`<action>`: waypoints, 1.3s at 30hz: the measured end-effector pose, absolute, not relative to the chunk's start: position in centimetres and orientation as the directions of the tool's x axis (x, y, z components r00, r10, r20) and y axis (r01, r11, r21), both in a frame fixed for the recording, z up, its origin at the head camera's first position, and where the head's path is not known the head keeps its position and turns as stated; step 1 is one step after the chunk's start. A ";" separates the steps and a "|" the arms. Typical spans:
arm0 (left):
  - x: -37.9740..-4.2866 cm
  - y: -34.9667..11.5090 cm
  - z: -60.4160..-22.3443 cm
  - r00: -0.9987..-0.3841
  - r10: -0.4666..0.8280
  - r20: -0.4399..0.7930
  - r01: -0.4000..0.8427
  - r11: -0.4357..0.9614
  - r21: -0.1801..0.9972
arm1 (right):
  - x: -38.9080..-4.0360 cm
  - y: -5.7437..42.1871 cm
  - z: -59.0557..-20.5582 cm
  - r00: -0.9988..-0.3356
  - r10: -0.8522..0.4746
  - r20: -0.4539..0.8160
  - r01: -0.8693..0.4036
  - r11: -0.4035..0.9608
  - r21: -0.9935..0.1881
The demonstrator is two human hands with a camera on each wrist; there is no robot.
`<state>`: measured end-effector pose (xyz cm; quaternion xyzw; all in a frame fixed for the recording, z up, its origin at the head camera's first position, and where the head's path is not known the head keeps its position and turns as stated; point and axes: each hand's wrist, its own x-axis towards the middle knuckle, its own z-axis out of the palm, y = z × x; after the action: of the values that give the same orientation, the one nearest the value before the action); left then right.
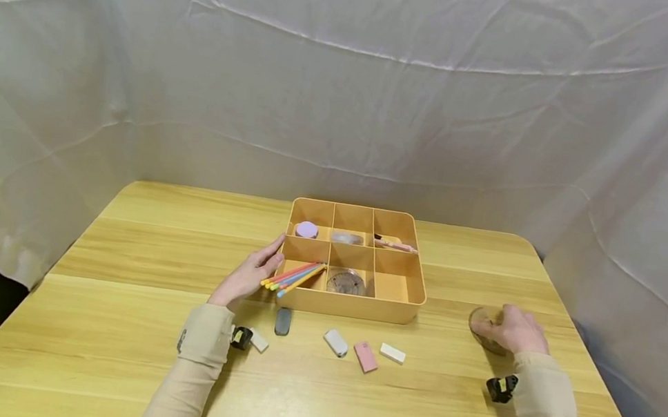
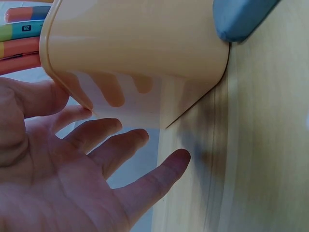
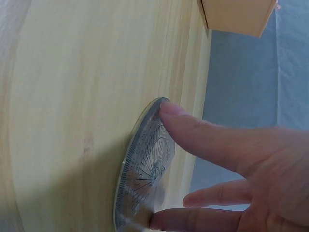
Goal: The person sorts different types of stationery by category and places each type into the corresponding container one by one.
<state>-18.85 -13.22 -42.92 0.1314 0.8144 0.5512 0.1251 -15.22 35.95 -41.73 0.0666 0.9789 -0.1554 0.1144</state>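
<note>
A yellow-orange organizer box (image 1: pixel 353 307) with several compartments stands toward the back of the wooden table. At its left wall is my left hand (image 1: pixel 251 273), fingers spread and relaxed; in the left wrist view the thumb (image 2: pixel 43 99) lies by the rim. Colored pencils (image 1: pixel 294 278) lean out of the front left compartment, beside that hand. Off to the right, my right hand (image 1: pixel 519 330) pinches a clear protractor (image 3: pixel 147 159) between thumb and a finger, close above or on the table; contact cannot be told.
In front of the box lie a dark grey oval item (image 1: pixel 282 321), a white-grey item (image 1: pixel 335 343), a pink block (image 1: pixel 365 356) and two white blocks, one (image 1: pixel 393 353) at right. The box holds a purple round item (image 1: pixel 307 229), pens (image 1: pixel 395 244) and a clear disc (image 1: pixel 346 282).
</note>
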 end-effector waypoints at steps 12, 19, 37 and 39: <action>-18.8 -13.4 -43.0 -0.931 0.361 -0.048 0.101 0.382 0.919 | -15.3 36.0 -41.7 -0.966 0.121 -0.229 0.180 0.949 -0.259; -18.8 -13.3 -42.9 -0.933 0.358 -0.034 0.115 0.387 0.915 | -15.3 35.9 -41.9 -0.966 0.133 -0.221 0.189 0.948 -0.257; -18.8 -13.2 -42.8 -0.934 0.354 -0.042 0.101 0.375 0.921 | -15.2 36.0 -42.0 -0.977 0.102 -0.185 0.149 0.954 -0.262; -18.8 -13.2 -42.9 -0.935 0.353 -0.042 0.099 0.373 0.923 | -15.1 36.1 -42.0 -0.979 0.095 -0.179 0.141 0.953 -0.268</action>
<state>-18.76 -13.23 -42.86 0.1379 0.8201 0.5429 0.1167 -15.10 36.08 -42.04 0.0601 0.9848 -0.1410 0.0822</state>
